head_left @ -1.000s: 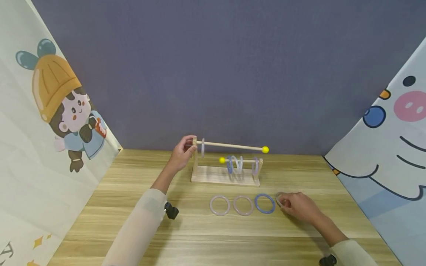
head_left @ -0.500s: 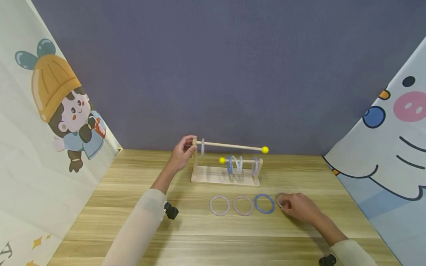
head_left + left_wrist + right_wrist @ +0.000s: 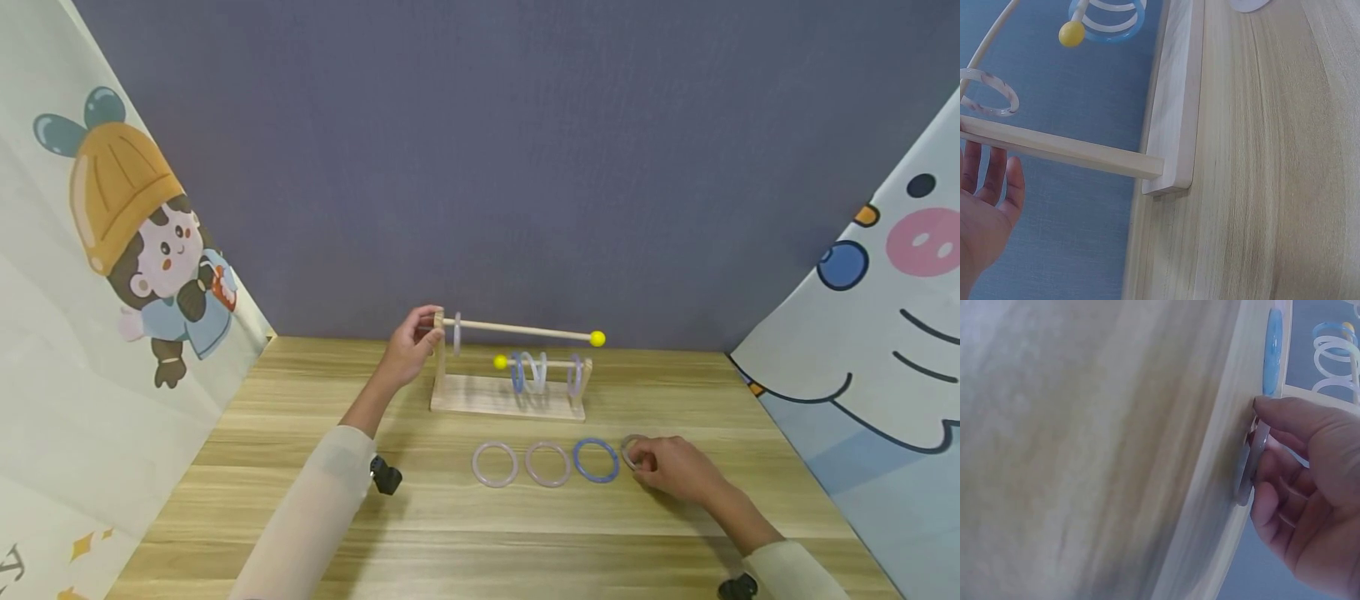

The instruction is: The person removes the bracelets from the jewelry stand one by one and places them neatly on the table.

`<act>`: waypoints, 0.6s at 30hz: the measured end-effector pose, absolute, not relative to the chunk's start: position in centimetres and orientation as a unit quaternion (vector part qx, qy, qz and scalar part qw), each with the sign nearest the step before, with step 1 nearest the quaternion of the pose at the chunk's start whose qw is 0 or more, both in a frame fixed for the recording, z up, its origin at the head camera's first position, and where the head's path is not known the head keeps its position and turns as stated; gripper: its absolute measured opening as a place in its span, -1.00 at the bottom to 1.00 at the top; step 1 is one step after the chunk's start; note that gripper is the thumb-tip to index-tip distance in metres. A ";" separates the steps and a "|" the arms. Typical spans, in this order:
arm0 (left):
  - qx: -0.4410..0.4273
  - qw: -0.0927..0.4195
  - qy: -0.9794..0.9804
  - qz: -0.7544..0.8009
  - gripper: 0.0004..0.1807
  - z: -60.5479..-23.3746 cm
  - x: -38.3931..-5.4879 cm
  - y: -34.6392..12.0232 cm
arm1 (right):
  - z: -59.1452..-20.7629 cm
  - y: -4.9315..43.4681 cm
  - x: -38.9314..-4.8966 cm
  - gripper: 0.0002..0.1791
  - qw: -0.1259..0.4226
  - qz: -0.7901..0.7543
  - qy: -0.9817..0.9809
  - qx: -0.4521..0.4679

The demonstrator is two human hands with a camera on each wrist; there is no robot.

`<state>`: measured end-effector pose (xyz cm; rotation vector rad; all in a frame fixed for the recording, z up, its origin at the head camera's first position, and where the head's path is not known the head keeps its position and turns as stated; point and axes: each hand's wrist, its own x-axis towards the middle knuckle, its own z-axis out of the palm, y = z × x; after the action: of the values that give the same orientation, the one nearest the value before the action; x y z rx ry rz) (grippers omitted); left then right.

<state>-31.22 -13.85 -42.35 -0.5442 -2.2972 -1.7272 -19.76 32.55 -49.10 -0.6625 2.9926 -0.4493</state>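
Note:
At the back of the table, my left hand [image 3: 411, 346] grips the top of the tall left post of a wooden bangle stand [image 3: 480, 393]; in the left wrist view its fingers [image 3: 1013, 184] lie against the post. The upper rod bears one pale bangle [image 3: 457, 335]. On the lower rod hang a blue bangle [image 3: 517, 373], white ones [image 3: 542, 373] and a lilac one [image 3: 574, 375]. My right hand [image 3: 678, 468] pinches a greyish bangle [image 3: 1254, 465] by its edge, close over the table, right of a blue bangle [image 3: 596, 461] lying flat.
Two pale pinkish bangles [image 3: 495, 464] lie in the same row, left of the blue one. Yellow balls [image 3: 597, 338] cap the rod ends. A dark blue-grey panel [image 3: 495, 167] stands behind the wooden table [image 3: 480, 550], with printed cloths at both sides.

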 end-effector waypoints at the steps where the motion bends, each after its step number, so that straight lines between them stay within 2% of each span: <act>1: -0.185 0.108 -0.781 -0.587 -0.56 -42.4 -31.2 -13.8 | -49.1 32.6 -19.8 -0.81 0.023 -0.145 0.966 -0.213; 18: -0.180 0.101 -0.784 -0.585 -0.55 -42.4 -31.3 -13.9 | -49.1 32.4 -20.0 -0.88 0.007 -0.157 0.970 -0.186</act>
<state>-31.28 -13.95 -42.39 -0.5315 -2.3174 -1.7294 -19.99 32.42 -49.06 -0.5830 3.0337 -0.4911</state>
